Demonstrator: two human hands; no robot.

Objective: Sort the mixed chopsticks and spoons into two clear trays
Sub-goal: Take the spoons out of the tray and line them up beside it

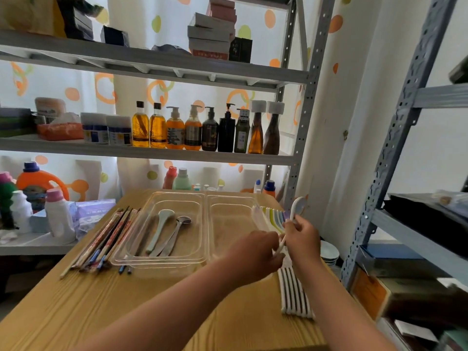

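Observation:
Two clear trays stand side by side on the wooden table. The left tray [162,262] holds a pale green spoon [160,228] and several metal spoons [174,236]. The right tray [229,198] holds nothing I can see. A bundle of chopsticks [106,239] lies left of the trays. Right of the trays lies a row of white chopsticks [295,295] with pastel ends. My right hand [302,236] pinches a white ceramic spoon [296,207] by its handle, bowl raised above the table's right edge. My left hand [255,252] grips the handle's lower end.
A metal shelf rack behind the table carries bottles [202,130] and boxes. Detergent bottles [38,186] and tissue packs stand on a low shelf to the left. A second rack [395,138] rises on the right. Stacked bowls [329,253] sit below the table's right edge.

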